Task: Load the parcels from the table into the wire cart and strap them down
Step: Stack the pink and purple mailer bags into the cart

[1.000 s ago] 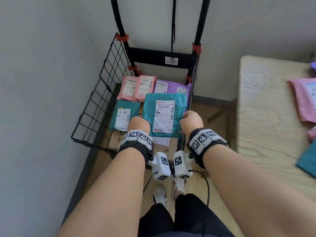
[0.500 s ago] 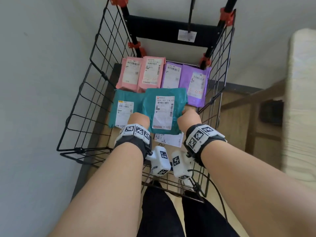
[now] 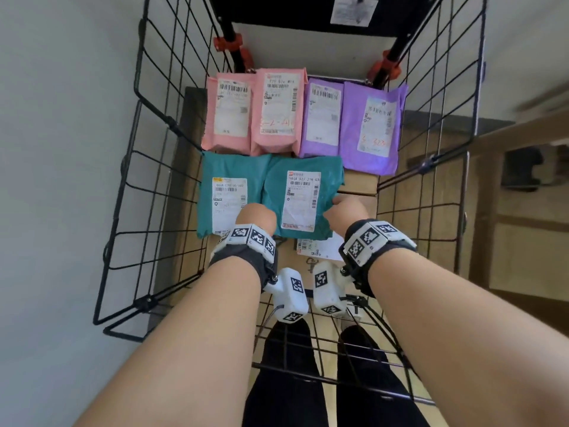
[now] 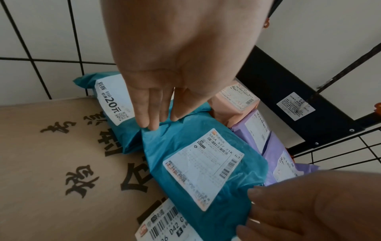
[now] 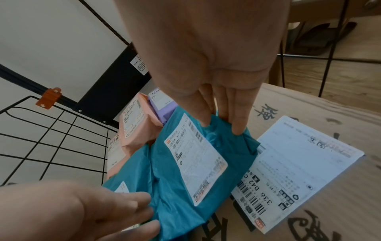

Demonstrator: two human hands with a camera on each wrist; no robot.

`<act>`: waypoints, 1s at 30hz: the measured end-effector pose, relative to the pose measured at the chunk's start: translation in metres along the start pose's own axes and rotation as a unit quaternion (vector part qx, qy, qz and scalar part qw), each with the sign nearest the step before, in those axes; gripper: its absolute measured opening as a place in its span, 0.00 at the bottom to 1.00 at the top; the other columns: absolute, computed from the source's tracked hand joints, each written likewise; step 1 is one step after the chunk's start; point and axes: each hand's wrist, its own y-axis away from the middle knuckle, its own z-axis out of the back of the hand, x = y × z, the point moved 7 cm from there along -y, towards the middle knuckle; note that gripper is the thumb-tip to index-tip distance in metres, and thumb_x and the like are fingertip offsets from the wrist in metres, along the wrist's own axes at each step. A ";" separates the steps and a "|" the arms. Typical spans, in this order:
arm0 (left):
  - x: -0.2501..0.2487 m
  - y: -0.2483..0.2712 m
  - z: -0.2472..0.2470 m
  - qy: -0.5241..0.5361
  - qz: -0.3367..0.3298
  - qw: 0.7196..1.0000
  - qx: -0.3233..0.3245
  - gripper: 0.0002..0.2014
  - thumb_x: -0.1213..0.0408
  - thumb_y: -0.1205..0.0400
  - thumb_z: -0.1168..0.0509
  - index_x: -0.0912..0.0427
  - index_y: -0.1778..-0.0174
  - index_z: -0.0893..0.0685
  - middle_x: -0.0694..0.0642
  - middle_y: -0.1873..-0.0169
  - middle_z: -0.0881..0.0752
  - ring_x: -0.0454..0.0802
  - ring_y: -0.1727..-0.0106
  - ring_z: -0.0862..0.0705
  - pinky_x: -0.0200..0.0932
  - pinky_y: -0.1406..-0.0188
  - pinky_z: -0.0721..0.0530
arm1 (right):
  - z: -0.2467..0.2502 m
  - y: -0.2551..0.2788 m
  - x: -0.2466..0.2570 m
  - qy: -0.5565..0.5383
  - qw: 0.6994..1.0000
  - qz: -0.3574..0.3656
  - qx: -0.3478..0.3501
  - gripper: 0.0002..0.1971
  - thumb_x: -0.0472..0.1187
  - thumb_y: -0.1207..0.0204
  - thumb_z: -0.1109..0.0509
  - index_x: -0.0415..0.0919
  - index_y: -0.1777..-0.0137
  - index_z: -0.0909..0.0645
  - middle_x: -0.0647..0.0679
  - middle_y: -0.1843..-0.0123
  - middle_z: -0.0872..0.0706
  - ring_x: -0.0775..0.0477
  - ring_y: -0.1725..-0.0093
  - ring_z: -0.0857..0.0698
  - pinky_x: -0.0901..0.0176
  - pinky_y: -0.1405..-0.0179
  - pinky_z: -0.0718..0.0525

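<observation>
A teal parcel [image 3: 275,192] with a white label lies in the wire cart [image 3: 168,122], on a cardboard box [image 3: 358,184]. My left hand [image 3: 257,215] holds its left edge; in the left wrist view thumb and fingers [image 4: 147,120] pinch the wrinkled bag [image 4: 175,146]. My right hand [image 3: 343,208] pinches the parcel's right edge, its fingers [image 5: 237,124] bunching the teal plastic [image 5: 169,163]. A second teal parcel [image 3: 215,167] lies right beside it on the left. Two pink parcels [image 3: 229,143] and two purple parcels [image 3: 351,140] lie in a row at the far end.
Black wire walls close in on the left, right and near sides. A black back panel [image 3: 277,13] with a white label spans the far end, against a white wall. Bare cardboard shows right of the held parcel. Wooden furniture [image 3: 523,248] stands to the right. My legs [image 3: 292,380] are just behind the cart.
Both hands have carried the teal parcel down into the cart, beside the other teal one. My head has leaned over the cart, so the table has left the view.
</observation>
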 end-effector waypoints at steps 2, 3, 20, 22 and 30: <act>0.003 -0.001 0.002 -0.042 -0.010 0.999 -0.006 0.18 0.73 0.13 0.49 0.69 0.29 0.24 0.62 0.29 0.23 0.59 0.29 0.23 0.46 0.32 0.26 | -0.005 0.000 0.001 0.012 1.000 -0.003 0.012 0.15 0.32 0.20 0.40 0.36 0.35 0.21 0.40 0.39 0.15 0.38 0.42 0.16 0.50 0.42 0.16; 0.004 -0.003 0.003 -0.063 -0.014 0.998 -0.007 0.18 0.73 0.13 0.49 0.68 0.29 0.25 0.62 0.29 0.23 0.58 0.29 0.23 0.46 0.32 0.26 | -0.007 -0.001 0.001 0.028 0.999 -0.007 0.017 0.14 0.32 0.19 0.40 0.35 0.35 0.21 0.39 0.39 0.15 0.38 0.43 0.16 0.51 0.44 0.17; -0.017 0.051 0.038 0.163 0.051 0.982 -0.085 0.20 0.75 0.15 0.51 0.66 0.29 0.24 0.62 0.29 0.22 0.60 0.30 0.22 0.47 0.35 0.23 | 0.044 0.037 0.021 0.016 0.997 0.075 -0.018 0.25 0.33 0.19 0.41 0.43 0.21 0.31 0.42 0.31 0.19 0.40 0.39 0.16 0.53 0.47 0.17; -0.021 0.073 0.046 0.235 0.074 0.963 -0.109 0.22 0.76 0.15 0.51 0.64 0.29 0.21 0.62 0.29 0.22 0.60 0.31 0.22 0.48 0.36 0.23 | 0.060 0.052 0.026 0.031 0.994 0.100 -0.032 0.22 0.33 0.20 0.40 0.41 0.26 0.26 0.41 0.35 0.16 0.40 0.44 0.15 0.54 0.51 0.16; -0.066 0.160 0.081 0.344 0.056 0.916 -0.197 0.20 0.71 0.15 0.48 0.60 0.31 0.18 0.58 0.30 0.19 0.60 0.33 0.20 0.48 0.37 0.23 | 0.145 0.123 0.027 0.043 0.979 0.178 -0.088 0.20 0.32 0.19 0.38 0.40 0.28 0.23 0.41 0.28 0.20 0.40 0.31 0.20 0.54 0.35 0.22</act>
